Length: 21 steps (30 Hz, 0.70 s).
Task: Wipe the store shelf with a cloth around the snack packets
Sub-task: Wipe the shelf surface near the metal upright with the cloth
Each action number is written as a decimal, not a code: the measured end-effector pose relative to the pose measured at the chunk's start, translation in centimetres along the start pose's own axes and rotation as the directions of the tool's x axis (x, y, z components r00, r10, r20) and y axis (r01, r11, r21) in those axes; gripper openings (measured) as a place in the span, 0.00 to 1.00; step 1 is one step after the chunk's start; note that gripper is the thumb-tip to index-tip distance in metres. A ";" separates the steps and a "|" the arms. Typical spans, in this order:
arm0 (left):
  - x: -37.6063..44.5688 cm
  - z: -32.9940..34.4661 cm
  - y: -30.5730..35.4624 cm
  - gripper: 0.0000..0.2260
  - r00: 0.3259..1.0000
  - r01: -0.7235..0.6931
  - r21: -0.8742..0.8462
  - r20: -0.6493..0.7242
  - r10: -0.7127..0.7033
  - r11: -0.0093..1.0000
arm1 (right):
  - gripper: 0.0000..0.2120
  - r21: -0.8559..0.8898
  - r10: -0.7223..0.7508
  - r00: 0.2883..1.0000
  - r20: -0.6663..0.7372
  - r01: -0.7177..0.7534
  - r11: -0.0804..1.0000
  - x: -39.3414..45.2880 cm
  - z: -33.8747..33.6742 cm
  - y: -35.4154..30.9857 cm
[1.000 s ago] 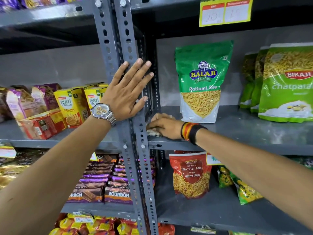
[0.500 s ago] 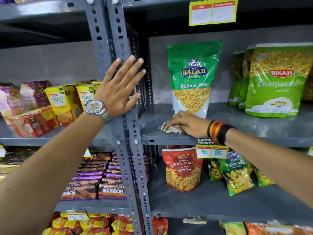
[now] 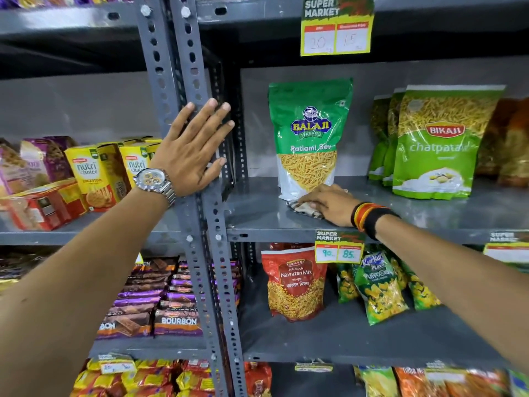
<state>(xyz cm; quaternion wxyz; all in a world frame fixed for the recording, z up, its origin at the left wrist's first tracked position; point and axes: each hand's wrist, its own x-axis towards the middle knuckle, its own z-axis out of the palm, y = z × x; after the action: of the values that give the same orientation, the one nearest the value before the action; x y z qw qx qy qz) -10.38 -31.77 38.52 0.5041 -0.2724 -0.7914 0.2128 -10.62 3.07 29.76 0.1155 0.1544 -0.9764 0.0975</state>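
My right hand (image 3: 329, 203) presses a crumpled patterned cloth (image 3: 303, 209) flat on the grey metal shelf (image 3: 257, 213), right at the foot of the green Balaji sev packet (image 3: 310, 136), which stands upright. My left hand (image 3: 191, 147), with a wristwatch, rests flat with fingers spread on the perforated grey upright post (image 3: 197, 81). Light green Bikaji packets (image 3: 438, 144) stand further right on the same shelf. Most of the cloth is hidden under my fingers.
Yellow biscuit boxes (image 3: 94, 173) and purple packs fill the left bay. Below sit a red Navratan Mix packet (image 3: 294, 285), green puff packets (image 3: 378, 287) and Bourbon packs (image 3: 177, 319). Price tags (image 3: 339, 247) hang on the shelf edges.
My right hand has slid the cloth to the right along the shelf, from beside the post to the front of the Balaji packet. The left hand has stayed on the post.
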 end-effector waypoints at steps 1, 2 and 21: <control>0.1 -0.2 0.1 0.31 1.000 0.016 -0.016 0.012 -0.015 1.000 | 0.17 0.026 -0.030 0.998 0.060 0.029 0.999 -0.7 -0.9 -0.5; 0.1 -0.4 0.4 0.31 0.999 0.031 -0.039 0.025 -0.030 0.999 | 0.17 0.056 -0.067 0.988 0.142 0.060 0.997 -1.5 -2.0 -0.6; -0.5 4.4 16.8 0.36 0.901 0.056 -0.594 0.376 0.215 0.802 | 0.16 0.193 -0.228 0.963 0.140 0.199 0.961 -8.5 -4.6 4.0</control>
<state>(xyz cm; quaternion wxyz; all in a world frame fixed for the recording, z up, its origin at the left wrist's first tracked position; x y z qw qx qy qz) -10.57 -19.53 26.15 0.1991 -0.3962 -0.8958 0.0314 -3.15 10.25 31.37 0.0318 0.2763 -0.9474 0.1582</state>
